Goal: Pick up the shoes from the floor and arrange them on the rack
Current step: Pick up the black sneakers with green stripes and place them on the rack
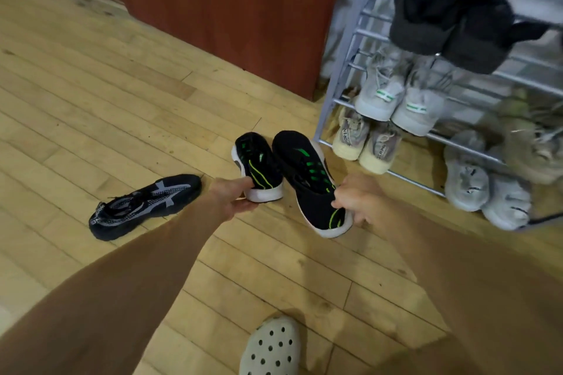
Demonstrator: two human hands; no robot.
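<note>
Two black sneakers with green stripes and white soles are held above the wooden floor, toes pointing away from me. My left hand [233, 198] grips the heel of the left sneaker [259, 166]. My right hand [356, 198] grips the heel of the right sneaker [307, 179]. A black shoe with a grey pattern [143, 205] lies on the floor to the left. The metal shoe rack [344, 70] stands at the right, just beyond the held pair.
The rack holds black fuzzy shoes [451, 15] on top, pale grey sneakers [399, 94] below, cream sneakers [362, 140] lower, and grey sneakers [484, 186] at the right. A red-brown cabinet [231, 9] stands behind. My foot in a pale clog [271, 347] is at the bottom.
</note>
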